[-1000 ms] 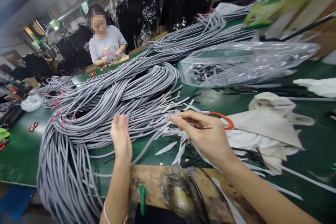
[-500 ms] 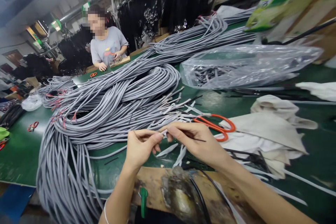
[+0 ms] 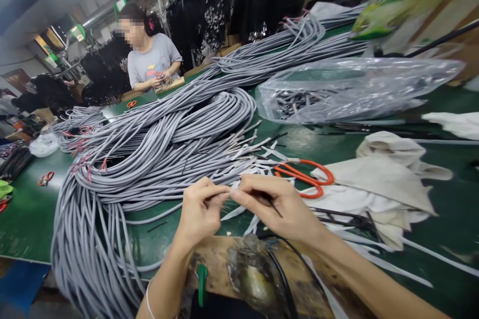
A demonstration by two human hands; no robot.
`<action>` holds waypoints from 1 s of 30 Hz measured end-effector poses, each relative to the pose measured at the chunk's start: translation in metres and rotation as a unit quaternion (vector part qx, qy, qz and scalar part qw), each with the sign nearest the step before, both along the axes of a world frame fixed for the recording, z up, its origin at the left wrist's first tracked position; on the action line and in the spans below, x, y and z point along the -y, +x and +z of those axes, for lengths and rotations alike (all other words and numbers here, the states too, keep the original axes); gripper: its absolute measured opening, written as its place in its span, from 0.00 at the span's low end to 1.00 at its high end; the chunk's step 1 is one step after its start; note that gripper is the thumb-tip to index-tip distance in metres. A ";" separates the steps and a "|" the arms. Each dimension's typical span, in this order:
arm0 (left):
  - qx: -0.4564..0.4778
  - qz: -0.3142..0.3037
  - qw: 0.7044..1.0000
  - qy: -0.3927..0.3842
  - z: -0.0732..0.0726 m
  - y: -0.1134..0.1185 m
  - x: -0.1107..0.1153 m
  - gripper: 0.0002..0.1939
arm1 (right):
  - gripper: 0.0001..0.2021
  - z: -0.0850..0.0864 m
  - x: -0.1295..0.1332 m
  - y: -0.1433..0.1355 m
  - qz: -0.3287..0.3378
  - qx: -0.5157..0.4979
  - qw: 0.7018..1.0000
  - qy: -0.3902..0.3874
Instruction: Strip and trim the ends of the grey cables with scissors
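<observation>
My left hand is closed in a pinch, its fingertips meeting those of my right hand. What the left fingers hold is too small to make out; a few fine strands seem to show just below them. From under my right palm juts a thin dark strip, gripped by the curled fingers. Beyond both hands lie the bundled grey cables, their stripped white ends pointing toward my right hand. Orange-handled scissors rest just behind that hand.
A wooden board with a brownish, plastic-wrapped lump and a green clip-like piece is below my hands. Pale cloths lie at right, near a clear bag of small dark pieces. A co-worker sits across the table.
My left fingers have curled in tighter, and the small whitish piece seen between my fingertips is now hidden. Across the table, the co-worker's hands have come together.
</observation>
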State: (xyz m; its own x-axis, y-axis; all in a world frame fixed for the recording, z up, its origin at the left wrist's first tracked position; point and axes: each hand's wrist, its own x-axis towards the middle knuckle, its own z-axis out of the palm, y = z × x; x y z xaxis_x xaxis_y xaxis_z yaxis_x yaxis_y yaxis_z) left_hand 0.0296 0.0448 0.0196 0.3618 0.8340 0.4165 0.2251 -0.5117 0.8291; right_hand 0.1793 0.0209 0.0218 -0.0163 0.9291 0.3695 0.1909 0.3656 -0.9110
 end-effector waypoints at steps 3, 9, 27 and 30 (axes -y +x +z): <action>-0.042 -0.019 0.998 0.049 -0.001 0.000 0.002 0.11 | 0.26 0.001 -0.002 -0.001 -0.015 -0.011 1.000 -0.017; 0.023 -0.004 0.999 0.046 -0.002 0.002 0.006 0.10 | 0.28 -0.015 -0.008 -0.008 0.075 -0.164 0.970 -0.165; 0.160 0.089 0.969 -0.164 -0.008 0.011 0.005 0.17 | 0.27 -0.016 0.010 -0.019 0.082 -0.002 0.985 -0.154; 0.151 0.087 0.970 -0.169 -0.007 0.012 0.006 0.18 | 0.27 -0.015 0.010 -0.020 0.082 -0.016 0.984 -0.158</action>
State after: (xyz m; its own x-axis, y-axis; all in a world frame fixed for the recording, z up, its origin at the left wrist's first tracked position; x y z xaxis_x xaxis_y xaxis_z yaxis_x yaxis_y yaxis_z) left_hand 0.0417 0.0387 0.0123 0.1075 0.9788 0.1745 0.0039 -0.1759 0.9844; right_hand 0.1592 0.0106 0.0070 -0.1690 0.9835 0.0652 0.1226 0.0866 -0.9887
